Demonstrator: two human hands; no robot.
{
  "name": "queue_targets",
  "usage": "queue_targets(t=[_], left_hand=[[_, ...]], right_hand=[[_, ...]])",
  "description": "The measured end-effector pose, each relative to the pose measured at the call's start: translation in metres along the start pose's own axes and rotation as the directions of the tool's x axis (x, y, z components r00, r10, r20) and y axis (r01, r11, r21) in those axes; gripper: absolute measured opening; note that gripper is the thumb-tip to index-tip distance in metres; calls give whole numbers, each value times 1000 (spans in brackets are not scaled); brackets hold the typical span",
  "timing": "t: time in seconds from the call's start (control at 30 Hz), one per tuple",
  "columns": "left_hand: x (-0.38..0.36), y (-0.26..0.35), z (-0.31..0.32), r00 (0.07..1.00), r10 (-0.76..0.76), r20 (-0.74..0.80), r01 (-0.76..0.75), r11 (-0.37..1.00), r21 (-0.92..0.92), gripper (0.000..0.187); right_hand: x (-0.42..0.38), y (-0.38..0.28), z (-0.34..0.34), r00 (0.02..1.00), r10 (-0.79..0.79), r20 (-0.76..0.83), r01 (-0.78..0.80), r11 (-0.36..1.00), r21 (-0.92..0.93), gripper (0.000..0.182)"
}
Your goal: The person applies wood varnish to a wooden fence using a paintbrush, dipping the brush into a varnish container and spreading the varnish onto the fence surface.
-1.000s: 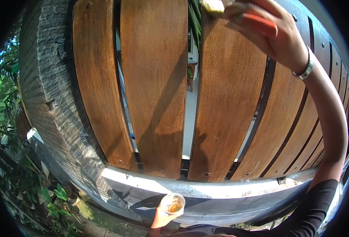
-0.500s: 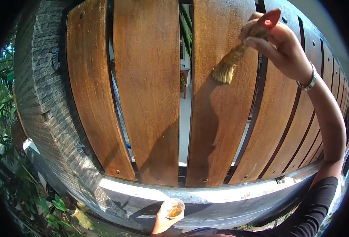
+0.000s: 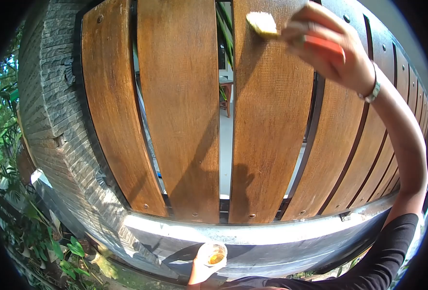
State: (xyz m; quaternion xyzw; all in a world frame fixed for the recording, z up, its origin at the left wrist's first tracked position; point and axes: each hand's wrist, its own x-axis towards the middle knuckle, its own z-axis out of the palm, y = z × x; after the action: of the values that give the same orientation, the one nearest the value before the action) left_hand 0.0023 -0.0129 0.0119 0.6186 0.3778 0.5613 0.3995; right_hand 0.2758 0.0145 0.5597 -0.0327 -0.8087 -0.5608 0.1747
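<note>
My right hand [image 3: 322,46] is closed round the red handle of a paintbrush [image 3: 262,25], high up in front of a brown wooden slat [image 3: 272,116]. The pale bristles point up and left over the slat's upper part, sunlit at the tip. Low in the view, my left hand [image 3: 200,272] grips a clear plastic cup [image 3: 212,253] with amber liquid in its bottom. The cup is held close before the ledge. Shadows of my arm and body fall across the lower slats.
More upright wooden slats [image 3: 177,106] run left and right, with narrow gaps between them. A rough stone pillar [image 3: 61,96] borders them at the left. Below lies a sunlit ledge [image 3: 252,235], and green plants [image 3: 73,249] grow at the lower left.
My right hand has swung the paintbrush up and slightly left along the slat, its bristles turning from downward to upward. My left hand with the cup stays nearly in place.
</note>
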Motion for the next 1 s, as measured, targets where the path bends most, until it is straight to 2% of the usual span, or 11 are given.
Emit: queue_targets(t=[0.07, 0.17, 0.3, 0.37, 0.5, 0.57, 0.8, 0.83, 0.9, 0.97, 1.0], left_hand=[[-3, -3, -2, 1000, 22, -5, -22, 1000, 8, 49], [-5, -9, -3, 999, 50, -11, -50, 999, -1, 49], [-9, -12, -5, 997, -70, 31, 73, 989, -131, 48], [-7, -7, -5, 998, -49, 32, 53, 989, -139, 49], [-6, -6, -1, 995, -93, 17, 95, 973, -211, 53], [-2, -4, 1, 998, -61, 26, 65, 982, -177, 53], [-6, -9, 2, 993, -79, 87, 82, 996, -34, 56], [-6, -9, 2, 993, -80, 88, 83, 996, -32, 56], [-8, -11, 3, 996, -59, 73, 64, 996, -68, 56], [-11, -26, 0, 997, 15, 75, -12, 999, -40, 63], [-11, -31, -1, 993, 90, 78, -90, 996, -14, 71]], right_hand=[[-27, -57, 18, 1000, 28, 13, -30, 980, 198, 28], [-68, -126, 28, 972, 63, 228, -192, 775, 602, 27], [-91, -137, 27, 903, 157, 399, -418, 529, 739, 19], [-78, -110, 9, 864, 232, 447, -482, 641, 597, 17], [-66, -29, -17, 910, 371, 183, -409, 872, 267, 15], [-66, 24, -33, 949, 298, 103, -307, 947, 96, 22], [-17, 103, -66, 918, 213, -336, -286, 941, -183, 12], [-17, 100, -63, 917, 216, -336, -288, 940, -183, 12], [-17, 79, -58, 977, -32, -212, -5, 986, -169, 11], [-35, 33, -44, 997, 62, -34, -66, 990, -125, 8], [-61, 18, -32, 997, 63, 46, -53, 980, -194, 24]])
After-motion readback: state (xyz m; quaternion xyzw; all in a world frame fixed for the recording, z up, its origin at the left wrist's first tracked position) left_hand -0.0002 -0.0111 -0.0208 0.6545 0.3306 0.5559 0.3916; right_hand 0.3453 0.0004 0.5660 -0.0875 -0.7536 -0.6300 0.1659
